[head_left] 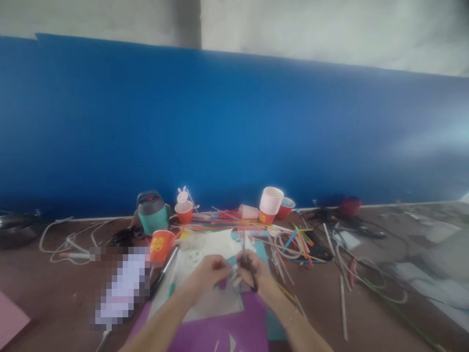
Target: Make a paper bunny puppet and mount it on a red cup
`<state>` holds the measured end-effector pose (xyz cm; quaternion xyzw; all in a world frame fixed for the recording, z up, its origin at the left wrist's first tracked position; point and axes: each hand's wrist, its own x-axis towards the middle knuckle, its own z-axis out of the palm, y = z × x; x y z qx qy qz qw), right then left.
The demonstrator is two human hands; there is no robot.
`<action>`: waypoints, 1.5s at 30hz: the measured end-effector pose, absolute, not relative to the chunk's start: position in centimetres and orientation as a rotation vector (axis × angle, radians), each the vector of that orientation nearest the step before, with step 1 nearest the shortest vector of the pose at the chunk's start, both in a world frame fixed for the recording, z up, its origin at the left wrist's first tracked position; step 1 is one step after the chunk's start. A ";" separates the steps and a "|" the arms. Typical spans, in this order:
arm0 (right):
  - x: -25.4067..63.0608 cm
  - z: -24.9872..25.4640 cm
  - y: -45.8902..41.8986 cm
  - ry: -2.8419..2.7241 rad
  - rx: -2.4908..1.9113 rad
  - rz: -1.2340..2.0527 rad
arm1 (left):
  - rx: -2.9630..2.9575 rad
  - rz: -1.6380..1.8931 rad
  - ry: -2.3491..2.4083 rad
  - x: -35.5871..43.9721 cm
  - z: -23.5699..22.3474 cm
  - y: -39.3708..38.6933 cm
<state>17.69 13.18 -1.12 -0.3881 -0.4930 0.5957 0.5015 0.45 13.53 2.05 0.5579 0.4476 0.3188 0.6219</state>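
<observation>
My right hand (252, 269) is closed round a pair of scissors (252, 279), with the dark handle loops at my fingers and the blades pointing up and away. Close beside it, my left hand (211, 272) has its fingertips pinched together. A small purple piece (223, 283) shows just under those fingertips; blur hides whether they grip it. Below both hands lie white paper (216, 309) with a faint drawing near its upper left, a purple sheet (220, 335) and a teal sheet (275, 328).
An orange paper cup (161, 247) stands left of the papers, near a teal container (153, 217). Stacked paper cups (271, 200) stand at the back. Coloured sticks (302, 244) and cables (381, 288) lie to the right. A blue panel (220, 127) closes off the far side.
</observation>
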 end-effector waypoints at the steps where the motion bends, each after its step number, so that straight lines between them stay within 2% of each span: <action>1: 17.6 -1.0 13.1 -1.199 -0.942 1.425 | 1.308 0.692 1.024 0.4 1.9 13.6; 5: 17.5 0.0 12.5 -1.201 -0.972 1.350 | 1.285 0.689 1.023 0.2 2.0 13.7; 9: 17.4 0.8 11.9 -1.232 -1.043 1.323 | 0.990 1.065 0.994 0.1 3.0 13.8; 12: 17.0 0.8 11.6 -1.312 -1.076 1.409 | 0.761 1.269 0.935 -0.1 3.7 13.9; 16: 16.3 1.1 11.0 -1.455 -1.123 1.566 | 0.599 1.371 0.867 0.1 4.2 13.8; 29: 15.7 1.5 10.7 -1.500 -1.100 1.463 | 0.658 1.219 0.870 1.4 3.3 12.5; 45: 15.4 1.1 10.7 -1.461 -1.102 1.413 | 0.657 1.201 0.893 1.6 3.6 12.2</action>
